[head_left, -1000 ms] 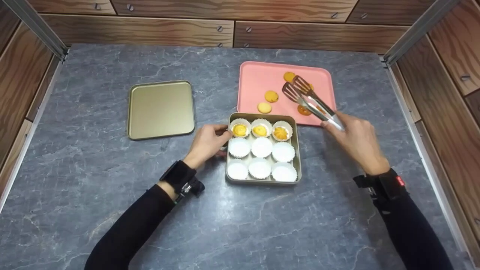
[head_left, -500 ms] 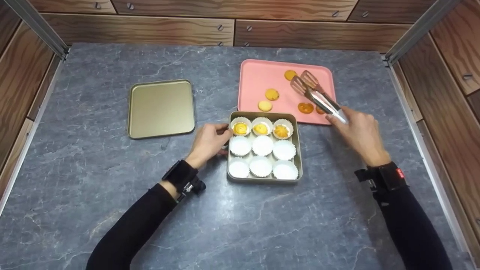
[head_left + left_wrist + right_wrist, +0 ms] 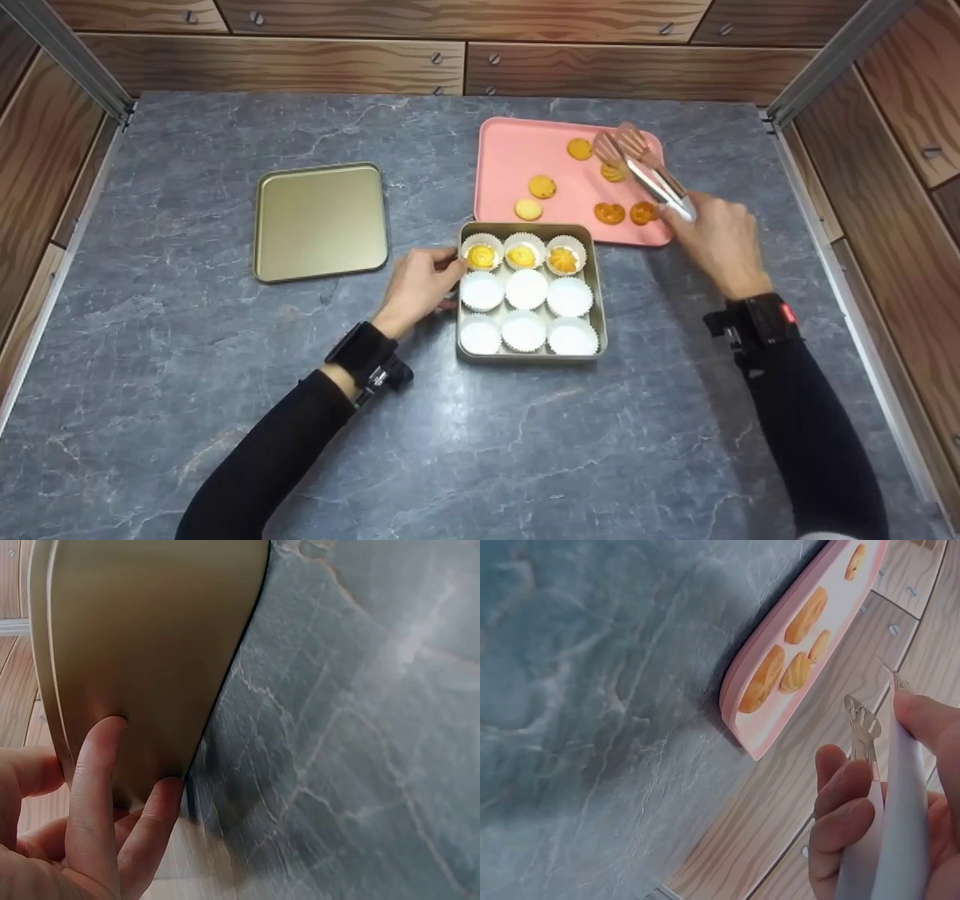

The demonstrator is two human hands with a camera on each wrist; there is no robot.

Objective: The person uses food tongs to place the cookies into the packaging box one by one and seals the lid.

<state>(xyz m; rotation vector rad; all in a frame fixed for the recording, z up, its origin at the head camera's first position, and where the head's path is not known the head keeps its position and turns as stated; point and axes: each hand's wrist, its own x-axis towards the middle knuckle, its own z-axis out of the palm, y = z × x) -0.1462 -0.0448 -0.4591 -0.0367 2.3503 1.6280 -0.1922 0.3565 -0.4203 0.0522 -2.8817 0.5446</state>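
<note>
Tongs (image 3: 645, 171) are in the right hand (image 3: 716, 240), fingers wrapped round the handle, slotted tips parted over the far right of the pink tray (image 3: 517, 161) right by a cookie (image 3: 613, 172). Five more cookies lie loose on that tray. Just in front sits the gold tin (image 3: 598, 300) with nine paper cups (image 3: 526, 289), only the back three filled. Its lid (image 3: 321, 221) lies well off to the left on the grey stone counter (image 3: 187, 360). Left hand (image 3: 416, 289) grips the tin's left wall, fingers curled against it, forearm angled in from the near left.
</note>
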